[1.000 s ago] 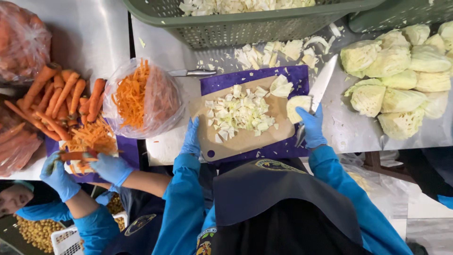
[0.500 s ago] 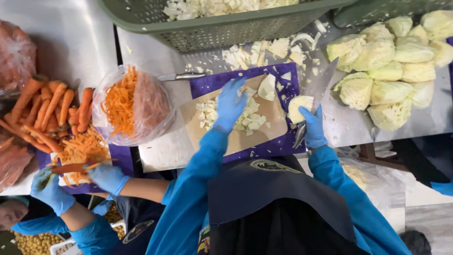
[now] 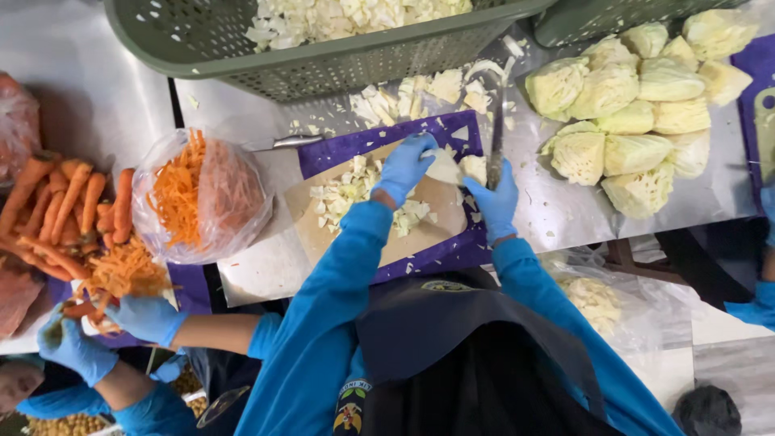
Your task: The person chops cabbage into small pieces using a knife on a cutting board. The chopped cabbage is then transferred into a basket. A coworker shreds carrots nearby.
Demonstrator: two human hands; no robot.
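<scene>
My left hand (image 3: pixel 405 165), in a blue glove, presses on a pale cabbage piece (image 3: pixel 446 167) at the far right of the wooden cutting board (image 3: pixel 420 234). My right hand (image 3: pixel 495 200), also gloved, grips the handle of a knife (image 3: pixel 495 129) whose blade points away from me, just right of the cabbage piece. Chopped cabbage (image 3: pixel 343 194) lies scattered over the board. The board rests on a purple mat (image 3: pixel 440 254).
A green mesh basket (image 3: pixel 323 60) of chopped cabbage stands beyond the board. Cabbage wedges (image 3: pixel 638 105) are piled at right. At left, another person's gloved hands (image 3: pixel 145 319) work on carrots (image 3: pixel 64 210) beside a bag of shredded carrot (image 3: pixel 202 194).
My left hand moved from the board's near left edge across to the cabbage piece at right. My right hand turned the knife so the blade points away.
</scene>
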